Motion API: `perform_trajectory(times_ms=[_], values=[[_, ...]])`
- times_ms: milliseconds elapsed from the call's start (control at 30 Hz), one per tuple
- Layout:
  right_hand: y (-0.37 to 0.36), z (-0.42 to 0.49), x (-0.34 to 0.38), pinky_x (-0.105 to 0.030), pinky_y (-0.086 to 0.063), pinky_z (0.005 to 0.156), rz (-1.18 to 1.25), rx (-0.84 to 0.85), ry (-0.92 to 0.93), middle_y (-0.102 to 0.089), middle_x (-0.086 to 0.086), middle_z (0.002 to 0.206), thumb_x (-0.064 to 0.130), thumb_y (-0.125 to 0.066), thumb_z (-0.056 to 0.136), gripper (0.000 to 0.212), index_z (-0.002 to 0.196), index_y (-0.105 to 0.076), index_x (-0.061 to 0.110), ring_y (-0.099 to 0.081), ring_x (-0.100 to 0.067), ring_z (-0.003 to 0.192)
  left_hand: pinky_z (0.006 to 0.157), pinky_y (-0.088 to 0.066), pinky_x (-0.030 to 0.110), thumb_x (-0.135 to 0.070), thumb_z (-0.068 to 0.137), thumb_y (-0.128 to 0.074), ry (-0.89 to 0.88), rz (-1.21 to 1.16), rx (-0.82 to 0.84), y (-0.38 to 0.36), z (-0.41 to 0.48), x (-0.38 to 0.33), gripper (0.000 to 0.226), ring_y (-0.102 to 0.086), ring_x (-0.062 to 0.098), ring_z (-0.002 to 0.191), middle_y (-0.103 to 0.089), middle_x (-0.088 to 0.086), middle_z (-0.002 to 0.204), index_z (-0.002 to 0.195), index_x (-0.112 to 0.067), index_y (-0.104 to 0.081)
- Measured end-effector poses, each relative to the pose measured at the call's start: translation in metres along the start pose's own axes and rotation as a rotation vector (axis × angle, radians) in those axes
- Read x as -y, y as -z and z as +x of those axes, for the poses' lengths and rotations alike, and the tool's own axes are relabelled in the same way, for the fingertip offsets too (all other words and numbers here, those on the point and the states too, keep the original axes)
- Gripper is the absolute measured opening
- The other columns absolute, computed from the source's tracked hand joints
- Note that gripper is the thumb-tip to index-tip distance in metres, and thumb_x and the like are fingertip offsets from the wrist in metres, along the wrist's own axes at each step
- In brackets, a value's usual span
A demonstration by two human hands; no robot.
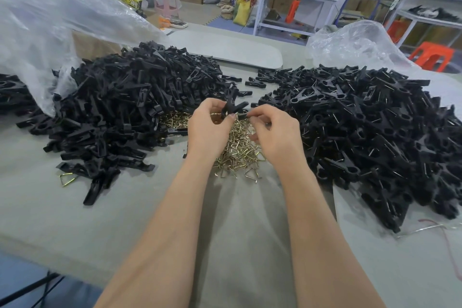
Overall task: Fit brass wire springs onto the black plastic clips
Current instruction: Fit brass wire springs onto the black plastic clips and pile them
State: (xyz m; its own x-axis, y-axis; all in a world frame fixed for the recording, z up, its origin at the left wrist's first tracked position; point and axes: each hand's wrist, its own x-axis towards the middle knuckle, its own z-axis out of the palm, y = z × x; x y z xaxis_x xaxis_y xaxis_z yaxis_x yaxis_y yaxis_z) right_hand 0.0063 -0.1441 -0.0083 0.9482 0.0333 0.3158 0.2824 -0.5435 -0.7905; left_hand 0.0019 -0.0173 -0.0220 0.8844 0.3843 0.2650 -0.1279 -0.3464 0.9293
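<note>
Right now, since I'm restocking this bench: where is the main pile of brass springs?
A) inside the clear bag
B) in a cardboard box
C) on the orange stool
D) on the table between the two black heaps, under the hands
D: the brass springs lie loose on the table between the left heap and the right heap, beneath the left hand and right hand, which hold a black clip.

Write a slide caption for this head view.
The left hand and right hand grip a black clip over the brass springs, between the left pile and right pile of clips.
</note>
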Motion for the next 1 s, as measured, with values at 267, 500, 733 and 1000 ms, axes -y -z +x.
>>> perform_trajectory(times_ms=[267, 500, 733, 1000], values=[[-0.001, 0.001, 0.000, -0.027, -0.052, 0.085, -0.011, -0.013, 0.023, -0.071, -0.002, 0.083, 0.009, -0.060, 0.089, 0.015, 0.099, -0.072, 0.009, -0.067, -0.013, 0.082, 0.081, -0.046, 0.023, -0.010, 0.084, -0.066, -0.107, 0.165, 0.007, -0.004, -0.003, 0.004, 0.020, -0.056, 0.010, 0.087, -0.065, -0.004, 0.096, 0.092, -0.025, -0.057], [0.017, 0.005, 0.000, -0.024, -0.052, 0.079, 0.290, -0.153, -0.129, -0.067, 0.010, 0.074, 0.019, -0.070, 0.085, 0.014, 0.075, -0.067, 0.029, -0.063, -0.003, 0.075, 0.091, -0.048, 0.033, -0.008, 0.085, -0.065, -0.183, 0.236, 0.035, -0.006, -0.005, 0.004, 0.020, -0.059, 0.014, 0.097, -0.062, -0.009, 0.099, 0.101, -0.019, -0.062], [0.017, 0.005, -0.002, -0.022, -0.049, 0.070, 0.216, -0.106, -0.127, -0.066, 0.011, 0.066, 0.020, -0.071, 0.083, 0.009, 0.076, -0.069, 0.024, -0.060, 0.001, 0.063, 0.092, -0.047, 0.031, -0.006, 0.084, -0.065, -0.284, 0.265, 0.109, -0.008, -0.008, 0.001, 0.024, -0.058, 0.012, 0.097, -0.061, -0.010, 0.101, 0.103, -0.019, -0.063], [0.015, 0.005, -0.003, -0.015, -0.045, 0.067, 0.111, -0.154, -0.128, -0.064, 0.012, 0.067, 0.021, -0.069, 0.084, 0.011, 0.074, -0.068, 0.025, -0.060, -0.001, 0.066, 0.082, -0.038, 0.021, -0.006, 0.085, -0.063, -0.341, 0.344, 0.108, -0.008, -0.008, 0.001, 0.024, -0.052, 0.008, 0.092, -0.056, -0.013, 0.098, 0.106, -0.018, -0.063]])
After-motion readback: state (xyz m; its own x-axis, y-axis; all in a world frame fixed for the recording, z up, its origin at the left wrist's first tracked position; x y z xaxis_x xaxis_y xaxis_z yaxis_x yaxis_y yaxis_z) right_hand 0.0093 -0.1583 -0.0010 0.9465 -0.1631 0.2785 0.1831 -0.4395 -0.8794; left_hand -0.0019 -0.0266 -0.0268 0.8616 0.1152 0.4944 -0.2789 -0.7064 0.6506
